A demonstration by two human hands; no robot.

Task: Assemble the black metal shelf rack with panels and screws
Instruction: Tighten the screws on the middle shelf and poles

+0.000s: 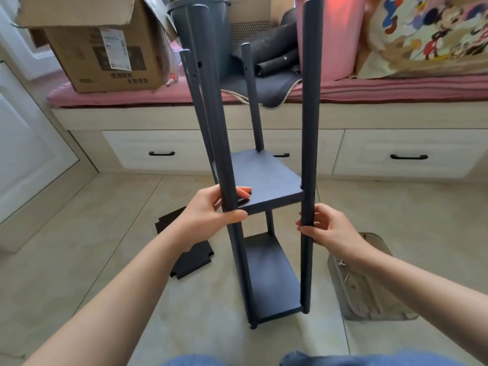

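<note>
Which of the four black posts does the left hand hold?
The left hand holds the near left post, just beside the upper panel. The right hand holds the near right post; the two far posts are untouched.

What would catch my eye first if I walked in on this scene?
The tall black rack standing on the floor in the centre, two shelves fitted, four poles rising bare above them. The left hand and right hand each grip a near pole. Spare black panels lie on the floor to the left.
</note>
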